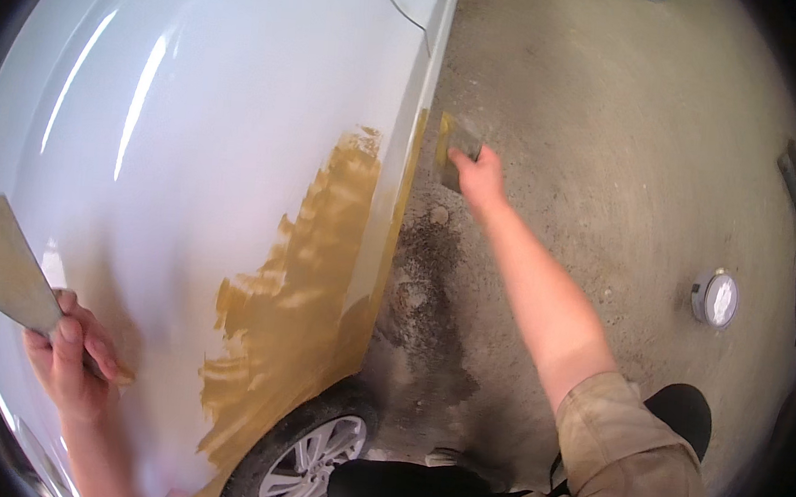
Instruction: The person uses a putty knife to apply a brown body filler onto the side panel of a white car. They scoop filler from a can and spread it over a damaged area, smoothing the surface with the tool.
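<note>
A white car body [231, 126] fills the left half, and a broad, streaky coat of mustard-yellow filler [314, 261] covers its side above the wheel. At the lower left, my left hand [77, 351] is closed around the handle of a putty knife [18, 268], whose wide blade points up and away over the car's surface. My right hand [481, 176] reaches out past the car's edge and pinches a flat, thin spreader [456, 165]. Yellow filler lines that spreader's left edge. A small gap shows between the spreader and the panel.
Below the filler is a wheel [309, 469] with a black tyre and silver spokes. A round can [716, 298] stands on the stained concrete floor [565, 103] at the right. Dark objects [795, 184] lie near the far right rim.
</note>
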{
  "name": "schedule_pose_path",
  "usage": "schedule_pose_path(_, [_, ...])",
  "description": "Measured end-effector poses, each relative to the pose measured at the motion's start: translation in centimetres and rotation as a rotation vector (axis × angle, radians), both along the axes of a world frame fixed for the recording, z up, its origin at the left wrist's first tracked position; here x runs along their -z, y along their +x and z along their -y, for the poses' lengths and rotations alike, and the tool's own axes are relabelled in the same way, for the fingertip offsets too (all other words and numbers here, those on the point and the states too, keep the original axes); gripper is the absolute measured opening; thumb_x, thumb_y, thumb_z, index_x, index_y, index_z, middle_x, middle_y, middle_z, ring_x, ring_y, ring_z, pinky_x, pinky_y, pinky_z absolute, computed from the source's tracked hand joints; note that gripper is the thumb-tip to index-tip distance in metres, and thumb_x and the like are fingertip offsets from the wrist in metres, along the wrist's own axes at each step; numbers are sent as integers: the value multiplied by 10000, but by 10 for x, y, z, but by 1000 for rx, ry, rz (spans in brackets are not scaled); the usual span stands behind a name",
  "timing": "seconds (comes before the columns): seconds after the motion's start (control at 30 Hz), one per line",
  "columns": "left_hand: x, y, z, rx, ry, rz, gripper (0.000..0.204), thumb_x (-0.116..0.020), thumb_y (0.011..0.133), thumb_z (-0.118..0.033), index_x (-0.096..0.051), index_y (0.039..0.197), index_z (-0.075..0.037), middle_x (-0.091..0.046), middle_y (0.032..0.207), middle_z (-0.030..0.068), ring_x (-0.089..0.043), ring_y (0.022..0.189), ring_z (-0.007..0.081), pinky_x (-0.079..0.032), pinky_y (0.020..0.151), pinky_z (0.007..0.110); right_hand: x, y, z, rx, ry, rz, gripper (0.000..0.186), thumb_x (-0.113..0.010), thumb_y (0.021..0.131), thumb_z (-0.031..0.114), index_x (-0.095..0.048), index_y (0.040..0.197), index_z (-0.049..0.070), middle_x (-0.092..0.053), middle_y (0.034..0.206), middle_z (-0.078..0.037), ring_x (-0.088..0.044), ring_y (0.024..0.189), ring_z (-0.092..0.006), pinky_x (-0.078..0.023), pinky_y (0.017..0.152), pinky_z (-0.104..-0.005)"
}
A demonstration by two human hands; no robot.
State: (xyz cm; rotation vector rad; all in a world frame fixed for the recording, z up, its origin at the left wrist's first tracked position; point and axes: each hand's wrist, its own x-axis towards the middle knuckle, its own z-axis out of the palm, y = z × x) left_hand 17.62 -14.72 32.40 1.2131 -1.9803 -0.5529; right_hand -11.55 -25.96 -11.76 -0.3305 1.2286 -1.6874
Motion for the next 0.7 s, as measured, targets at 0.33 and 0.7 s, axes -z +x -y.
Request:
schedule_pose_path(0.33, [-20, 7, 79, 282, 39, 249, 295, -510, 985, -235, -514, 1162, 1, -464, 643, -12, -395, 456, 34, -310, 387, 162, 47, 56, -12, 240, -115, -202, 294, -585, 902, 92, -631, 1188, 43, -690, 983, -121, -629, 785, -172, -494, 718, -299])
schedule_pose_path(0.7, [-20, -5, 82, -22, -151, 43, 291, -499, 973, -355, -548, 896, -78, -405, 543, 0, -388, 463, 61, -313, 423, 177, 36, 37, 41, 153, -308, -445, 294, -582, 878, 27, -648, 1158, 86, -670, 1030, -130, -640, 927, -241, -497, 818, -320])
